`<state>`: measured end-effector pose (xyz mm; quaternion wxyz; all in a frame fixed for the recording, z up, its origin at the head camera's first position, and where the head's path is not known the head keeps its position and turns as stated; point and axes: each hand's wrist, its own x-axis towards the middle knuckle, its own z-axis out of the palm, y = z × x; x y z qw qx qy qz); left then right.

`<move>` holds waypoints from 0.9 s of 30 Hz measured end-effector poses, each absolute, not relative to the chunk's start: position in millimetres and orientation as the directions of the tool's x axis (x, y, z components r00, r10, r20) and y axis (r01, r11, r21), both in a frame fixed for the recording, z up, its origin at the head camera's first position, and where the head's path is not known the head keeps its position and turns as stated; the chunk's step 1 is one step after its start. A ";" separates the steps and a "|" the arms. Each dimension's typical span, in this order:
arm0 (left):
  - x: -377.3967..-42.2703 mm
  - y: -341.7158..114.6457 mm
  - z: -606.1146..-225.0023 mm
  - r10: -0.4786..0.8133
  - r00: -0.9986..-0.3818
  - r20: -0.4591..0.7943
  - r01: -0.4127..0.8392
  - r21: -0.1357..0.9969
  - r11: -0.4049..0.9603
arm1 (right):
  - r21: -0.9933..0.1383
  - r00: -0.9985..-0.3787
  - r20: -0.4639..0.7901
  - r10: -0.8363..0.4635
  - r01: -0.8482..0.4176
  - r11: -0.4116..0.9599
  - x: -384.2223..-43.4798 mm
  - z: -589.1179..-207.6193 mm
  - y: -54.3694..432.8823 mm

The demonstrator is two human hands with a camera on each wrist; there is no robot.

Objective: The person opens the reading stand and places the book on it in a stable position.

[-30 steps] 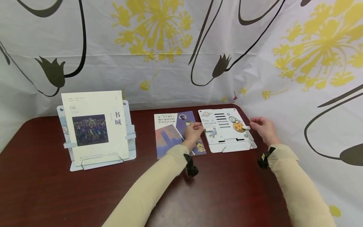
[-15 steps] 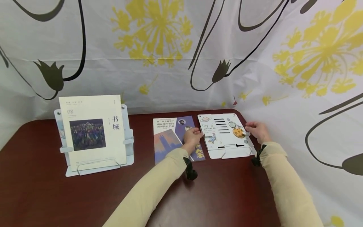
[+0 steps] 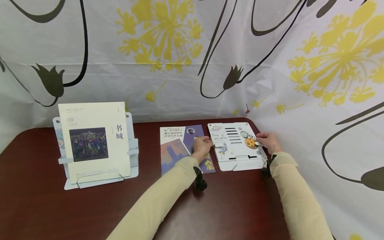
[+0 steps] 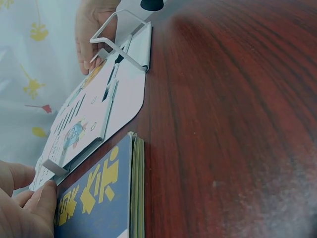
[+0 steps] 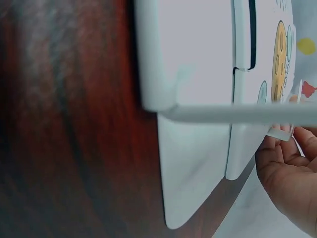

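A white book stand [image 3: 241, 133] printed "Tiny universe" lies folded flat at the table's back right. It has slots, a planet drawing, side clips and a wire page holder [image 4: 119, 47] at its front. My left hand [image 3: 202, 146] pinches its left edge beside the left clip [image 4: 54, 167], above the corner of a purple book. My right hand [image 3: 269, 142] pinches the stand's right side at the right clip [image 5: 281, 133]. In the right wrist view, the fingers curl under that clip and part of the thumb is hidden.
Two overlapping paperbacks [image 3: 174, 155], one purple, lie left of the stand. At the far left another stand [image 3: 135, 163] props up a cream book [image 3: 94, 133]. A patterned curtain [image 3: 168, 86] hangs behind and right of the dark red table [image 3: 240, 200].
My right hand has moved left, from just off the stand's right side onto its clip. The left hand stays at the left edge. The head view has shifted slightly, lowering the scene.
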<state>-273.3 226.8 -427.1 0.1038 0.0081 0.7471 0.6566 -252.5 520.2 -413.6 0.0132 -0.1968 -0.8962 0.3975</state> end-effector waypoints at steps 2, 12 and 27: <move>-273.3 226.9 -427.9 0.149 -0.979 -0.141 -0.118 0.981 0.156 | -0.722 -0.917 -0.153 0.368 0.358 0.592 -253.0 -415.5 519.5; -274.1 229.2 -427.5 0.152 -0.979 -0.134 -0.092 0.961 0.260 | -0.735 -0.904 -0.197 0.380 0.392 0.553 -256.5 -419.3 519.6; -274.3 235.8 -423.9 0.116 -0.980 -0.164 -0.133 0.962 0.237 | -0.765 -0.895 -0.213 0.391 0.402 0.504 -259.7 -422.7 526.5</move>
